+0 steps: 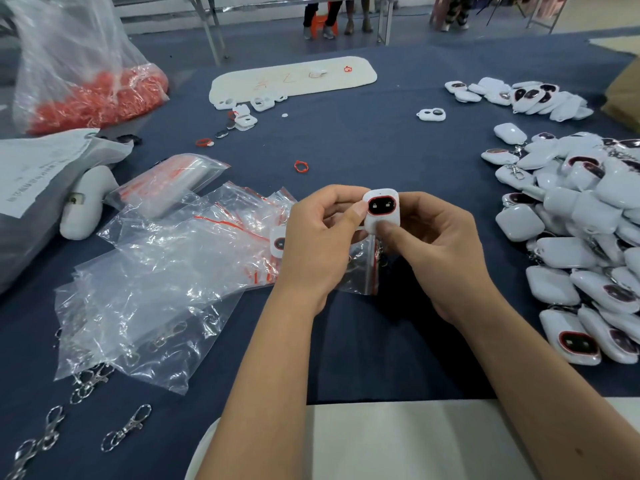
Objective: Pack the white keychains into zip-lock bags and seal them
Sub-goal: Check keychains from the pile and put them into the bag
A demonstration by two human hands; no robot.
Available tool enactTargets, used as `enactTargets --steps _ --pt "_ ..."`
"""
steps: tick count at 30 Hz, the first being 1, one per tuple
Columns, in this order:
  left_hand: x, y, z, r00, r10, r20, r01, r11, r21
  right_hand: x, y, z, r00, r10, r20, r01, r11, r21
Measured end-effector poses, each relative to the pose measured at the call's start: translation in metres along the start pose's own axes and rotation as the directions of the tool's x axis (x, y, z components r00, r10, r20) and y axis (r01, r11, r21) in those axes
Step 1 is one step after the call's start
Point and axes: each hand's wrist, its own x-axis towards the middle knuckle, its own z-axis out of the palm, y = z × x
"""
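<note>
White keychain (pixel 381 211) (red-ringed dark oval face) pinched upright.

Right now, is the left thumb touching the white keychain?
Touching. The head view shows the left hand pressing its thumb tip against the white keychain, beside the red-rimmed window.

Materials and finish as observed

Glossy white plastic keychains (pixel 381 210), crinkled clear film zip-lock bags (pixel 166 271), matt blue cloth surface (pixel 363 147), shiny metal clasps (pixel 126 427).
</note>
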Motion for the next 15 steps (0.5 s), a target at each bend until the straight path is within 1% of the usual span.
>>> enactTargets --steps 8,11,13,15 --pt "0.0002 -0.0028 0.0013 1.0 0.012 -0.01 -0.012 0.999 0.051 0.0018 0.0023 -0.001 0.998 0.049 0.029 -0.051 0.997 0.061" --pt "0.0001 -0.0017 0.0043 0.998 0.017 -0.052 -0.014 0.998 0.059 0.0025 0.0021 -0.0002 0.999 0.05 -0.016 -0.049 0.996 0.074" --pt "0.0005 -0.0036 0.0071 0.989 0.03 -0.146 -0.009 0.989 0.146 0.0034 0.0026 -0.0002 0.993 0.059 -0.103 -0.053 0.997 0.064" --pt "0.0012 -0.0074 0.008 0.974 0.083 -0.212 -0.007 0.942 0.335 0.0047 0.003 -0.0019 0.984 0.074 -0.163 -0.066 0.996 0.057"
